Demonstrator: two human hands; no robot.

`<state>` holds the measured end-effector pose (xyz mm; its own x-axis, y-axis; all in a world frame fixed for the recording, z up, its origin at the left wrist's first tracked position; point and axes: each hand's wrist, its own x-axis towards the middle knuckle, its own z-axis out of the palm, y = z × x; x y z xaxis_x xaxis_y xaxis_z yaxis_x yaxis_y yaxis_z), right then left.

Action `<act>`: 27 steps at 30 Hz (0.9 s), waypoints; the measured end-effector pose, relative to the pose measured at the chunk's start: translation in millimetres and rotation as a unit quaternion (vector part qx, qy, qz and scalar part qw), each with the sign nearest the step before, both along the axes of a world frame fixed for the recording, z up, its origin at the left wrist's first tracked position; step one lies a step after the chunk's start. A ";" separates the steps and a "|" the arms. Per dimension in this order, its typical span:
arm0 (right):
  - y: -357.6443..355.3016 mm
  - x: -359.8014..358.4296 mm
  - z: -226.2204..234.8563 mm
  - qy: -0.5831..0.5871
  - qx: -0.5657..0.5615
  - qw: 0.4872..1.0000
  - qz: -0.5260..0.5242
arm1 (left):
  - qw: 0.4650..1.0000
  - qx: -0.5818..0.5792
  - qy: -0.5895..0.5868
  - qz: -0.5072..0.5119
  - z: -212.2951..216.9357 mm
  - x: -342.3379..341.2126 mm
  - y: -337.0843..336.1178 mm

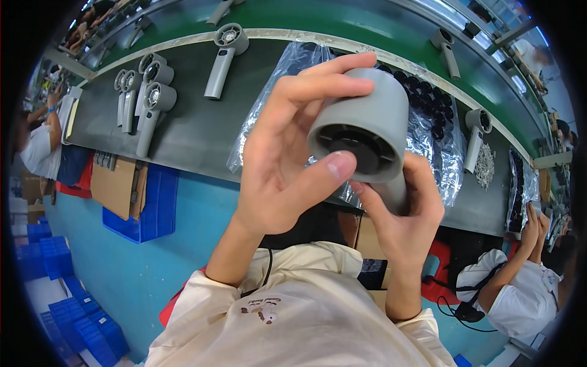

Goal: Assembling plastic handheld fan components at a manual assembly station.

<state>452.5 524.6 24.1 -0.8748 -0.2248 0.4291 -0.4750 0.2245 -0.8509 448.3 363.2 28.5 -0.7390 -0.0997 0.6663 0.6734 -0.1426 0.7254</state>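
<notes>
A grey handheld fan (pixel 391 113) is held up in front of me, its round head tilted so that the dark vent opening faces me. My left hand (pixel 287 159) grips the head, with the thumb on the black centre of the vent and fingers over the top rim. Lower down, my right hand (pixel 406 217) is closed round the handle just below the head. Behind the fan, a clear plastic bag (pixel 449 165) lies on the dark bench, with many small black round parts (pixel 428 101) on it.
More grey fans (pixel 153 101) stand or lie on the bench (pixel 189 131) to the left; another fan (pixel 226 55) lies further back. Beyond runs a green conveyor belt (pixel 342 18). At right are a fan (pixel 476 137), small loose pieces (pixel 486 165) and a seated co-worker (pixel 513 293). A blue crate (pixel 162 202) is below left.
</notes>
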 end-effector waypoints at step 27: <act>-43.7 -24.3 44.7 0.124 -0.072 0.976 0.163 | 0.995 0.072 0.059 -0.025 18.2 4.5 -31.3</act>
